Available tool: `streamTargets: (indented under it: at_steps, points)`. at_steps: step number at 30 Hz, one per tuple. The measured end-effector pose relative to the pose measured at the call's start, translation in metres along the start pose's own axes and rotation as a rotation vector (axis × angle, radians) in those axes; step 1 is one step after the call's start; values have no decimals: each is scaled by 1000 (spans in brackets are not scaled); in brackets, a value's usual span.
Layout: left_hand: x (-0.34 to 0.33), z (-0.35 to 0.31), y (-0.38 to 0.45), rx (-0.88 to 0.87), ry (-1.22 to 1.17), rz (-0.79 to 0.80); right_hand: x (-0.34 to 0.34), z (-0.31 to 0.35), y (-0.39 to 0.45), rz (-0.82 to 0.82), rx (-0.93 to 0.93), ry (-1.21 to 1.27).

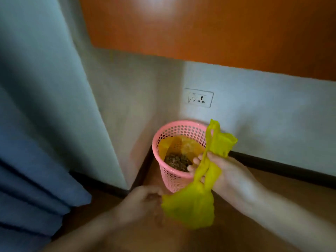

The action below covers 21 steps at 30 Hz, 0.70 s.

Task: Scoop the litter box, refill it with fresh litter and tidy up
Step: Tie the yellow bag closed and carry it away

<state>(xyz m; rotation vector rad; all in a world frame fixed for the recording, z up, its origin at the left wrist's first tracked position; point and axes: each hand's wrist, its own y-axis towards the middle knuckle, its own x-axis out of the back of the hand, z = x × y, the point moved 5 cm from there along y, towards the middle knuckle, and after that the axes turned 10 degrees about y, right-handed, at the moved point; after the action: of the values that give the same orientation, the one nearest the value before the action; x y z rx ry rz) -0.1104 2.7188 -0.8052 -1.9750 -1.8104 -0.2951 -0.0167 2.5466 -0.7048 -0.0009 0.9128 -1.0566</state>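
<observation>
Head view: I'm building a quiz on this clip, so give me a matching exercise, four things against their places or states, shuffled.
Things:
1. pink basket
2. yellow bag
3. wall socket
4. blue curtain

Places or states:
A. hangs at the left edge of the view
B. stands on the floor in the corner, lined, with dark clumps inside
C. set in the wall above the basket
D. held in the right hand, with the left hand at its lower end

Pairs: 1-B, 2-D, 3-C, 4-A

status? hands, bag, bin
Right hand grips yellow bag; left hand pinches its lower edge. Pink bin lined, used litter inside. Nothing blocking.
</observation>
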Motion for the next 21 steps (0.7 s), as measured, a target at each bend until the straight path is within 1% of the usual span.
streamTargets:
  at_steps: [3, 6, 8, 11, 13, 16, 18, 21]
  points:
    - [8, -11, 16, -156, 77, -55, -10, 11, 7, 50, 81, -92]
    - [19, -30, 29, -223, 29, -108, -28, 31, 11, 78, 110, -99]
    - [29, -43, 43, -220, 14, -139, -39, 46, 18, 77, 104, -54]
    - [46, -65, 70, -227, -53, -123, -52, 66, 32, 58, 95, 43]
    - [59, -76, 91, -229, -58, -139, -59, 79, 45, 54, 130, 128]
    - [77, -78, 127, -148, -119, -187, -66, 94, 69, 72, 193, 275]
    - [86, -71, 151, -74, -162, -218, -67, 98, 86, 64, 223, 284]
    - [93, -49, 183, 76, -174, -302, -57, 90, 121, 18, 217, 214]
